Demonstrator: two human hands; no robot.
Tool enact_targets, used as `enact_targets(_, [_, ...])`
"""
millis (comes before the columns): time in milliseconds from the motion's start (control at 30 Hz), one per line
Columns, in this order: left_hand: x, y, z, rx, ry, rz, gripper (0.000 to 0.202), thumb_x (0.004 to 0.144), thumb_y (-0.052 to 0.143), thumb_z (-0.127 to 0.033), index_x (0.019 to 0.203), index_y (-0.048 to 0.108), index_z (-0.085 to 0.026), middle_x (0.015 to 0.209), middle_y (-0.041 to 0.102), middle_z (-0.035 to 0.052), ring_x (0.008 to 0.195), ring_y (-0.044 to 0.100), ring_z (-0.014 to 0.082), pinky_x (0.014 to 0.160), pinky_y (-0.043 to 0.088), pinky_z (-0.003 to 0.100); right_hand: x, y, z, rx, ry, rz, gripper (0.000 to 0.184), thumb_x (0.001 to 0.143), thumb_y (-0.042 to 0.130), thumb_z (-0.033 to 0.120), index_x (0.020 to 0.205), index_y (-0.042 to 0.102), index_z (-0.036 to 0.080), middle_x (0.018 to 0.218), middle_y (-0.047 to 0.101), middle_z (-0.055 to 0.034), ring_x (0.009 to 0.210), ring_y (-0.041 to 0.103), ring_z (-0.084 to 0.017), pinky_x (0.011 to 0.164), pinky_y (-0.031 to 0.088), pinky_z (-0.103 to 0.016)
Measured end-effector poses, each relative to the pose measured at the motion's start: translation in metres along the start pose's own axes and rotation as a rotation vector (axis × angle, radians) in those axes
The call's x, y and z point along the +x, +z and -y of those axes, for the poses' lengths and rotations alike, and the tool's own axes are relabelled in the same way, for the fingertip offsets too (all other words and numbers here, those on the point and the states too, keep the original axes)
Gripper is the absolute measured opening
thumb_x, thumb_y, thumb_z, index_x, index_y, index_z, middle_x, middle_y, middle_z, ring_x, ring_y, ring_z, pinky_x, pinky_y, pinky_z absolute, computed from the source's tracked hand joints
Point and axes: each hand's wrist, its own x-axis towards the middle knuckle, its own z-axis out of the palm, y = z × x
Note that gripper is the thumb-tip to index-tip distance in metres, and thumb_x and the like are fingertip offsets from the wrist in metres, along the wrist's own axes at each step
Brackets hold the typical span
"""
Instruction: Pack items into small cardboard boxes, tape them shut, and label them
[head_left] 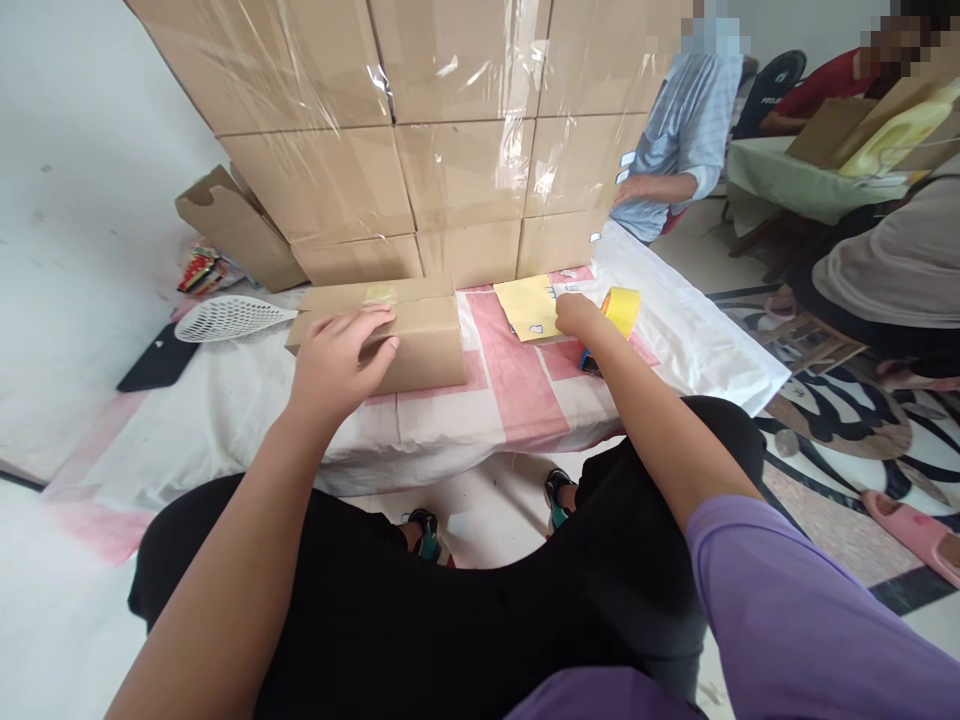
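Fingers [371,320] of the left hand [337,355] are lying loosely apart across the top of the small cardboard box [424,345], with the thumb pressing against its front face; the hand is steadying the box, not clamping it.

- Small cardboard box: sitting closed at the near left of the low table's pink-and-white cloth [517,390], just in front of the wrapped cartons. A strip of pale tape is showing along its top seam. It is looking stiff-walled, dry and light enough for one hand, though its contents cannot be seen. The best hold is probably across the two short ends or by the long edges, since the top flaps may be giving under pressure.
- Right hand [577,315]: resting on the corner of the yellow sheet [529,305], touching or just beside the yellow tape roll [624,308]. Its fingers are curling away from the camera, so whether they are pinching anything cannot be told.
- Yellow sheet: lying flat, thin and floppy, likely needing an edge pinch.
- Wrapped cartons [457,170]: standing stacked in rows under clear film, behind the table.
- Mesh swatter [229,318]: lying to the left of the box.
- Open carton [240,230]: leaning at the far left.
- Co-worker's hand [634,188]: working at the far right corner of the stack, well apart.
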Motion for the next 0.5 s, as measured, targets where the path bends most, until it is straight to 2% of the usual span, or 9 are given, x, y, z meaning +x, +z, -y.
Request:
enact_targets(167, [0.0,0.0,-0.001,-0.003,0.002,0.0,0.031,0.097,0.051,-0.038,0.124,0.064,-0.032,0.136,0.069,0.0015,0.129,0.062,0.027,0.11,0.041,0.046,-0.004,-0.005,-0.001,-0.007,-0.048,0.061,0.037,0.084,0.058,0.003,0.119,0.07,0.011,0.122,0.069,-0.0175,0.108,0.066,-0.028,0.084,0.05,-0.03])
enact_targets(500, [0.0,0.0,-0.001,0.003,-0.015,0.018,0.033,0.097,0.05,-0.041,0.126,0.063,-0.032,0.137,0.068,0.0014,0.129,0.061,0.0272,0.111,0.04,0.046,-0.011,-0.012,-0.003,-0.013,-0.085,0.101,0.047,0.08,0.062,0.003,0.124,0.072,0.015,0.124,0.069,-0.016,0.104,0.068,-0.028,0.082,0.052,-0.032])
